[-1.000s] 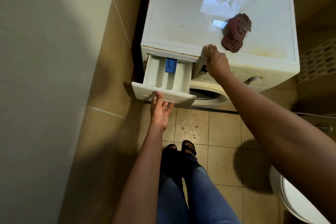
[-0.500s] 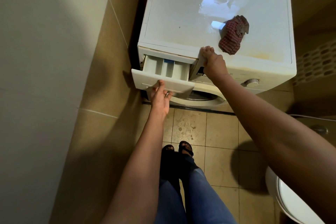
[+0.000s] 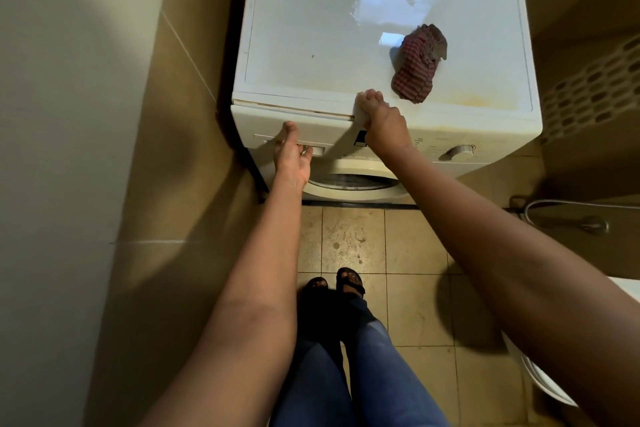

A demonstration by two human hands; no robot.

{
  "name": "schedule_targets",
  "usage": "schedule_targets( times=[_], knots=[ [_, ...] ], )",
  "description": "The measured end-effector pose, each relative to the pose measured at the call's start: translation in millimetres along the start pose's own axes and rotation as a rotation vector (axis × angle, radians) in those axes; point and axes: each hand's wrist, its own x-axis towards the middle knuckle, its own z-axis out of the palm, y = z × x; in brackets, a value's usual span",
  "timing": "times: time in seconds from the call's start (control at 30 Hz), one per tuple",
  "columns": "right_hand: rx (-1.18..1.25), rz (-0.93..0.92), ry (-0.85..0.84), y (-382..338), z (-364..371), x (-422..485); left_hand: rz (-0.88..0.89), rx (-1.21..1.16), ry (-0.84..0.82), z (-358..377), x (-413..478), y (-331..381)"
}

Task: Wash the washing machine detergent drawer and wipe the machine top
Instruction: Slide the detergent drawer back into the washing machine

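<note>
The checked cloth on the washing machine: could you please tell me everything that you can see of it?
The checked cloth is red and dark, soft fabric by its look, crumpled into a loose heap. It lies on the white machine top, towards its front right, beside a bright reflection. Neither hand touches it: the right hand grips the top's front edge close by, and the left hand is lower, at the detergent drawer.

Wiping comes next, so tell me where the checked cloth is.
In the head view, the checked cloth lies crumpled on the washing machine top, toward its front right, just beyond the right hand at the front edge.
</note>
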Motion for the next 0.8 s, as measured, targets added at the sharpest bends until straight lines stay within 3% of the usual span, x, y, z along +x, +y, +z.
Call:
schedule_targets(
  times=[0.43,0.6,0.73,0.8],
  knots=[
    [-0.041,0.003,-0.005,-2,1,2,-0.049,0.109,0.057,13,10,6],
    [-0.058,-0.01,-0.071,1,-8,1,-0.08,0.168,0.176,19,0,8],
    [0.002,-0.071,-0.188,12,-24,8,0.014,0.405,0.325,32,-24,-8],
    [0.214,-0.076,-0.127,23,-33,10,0.103,0.537,0.297,45,-40,-18]
  ],
)
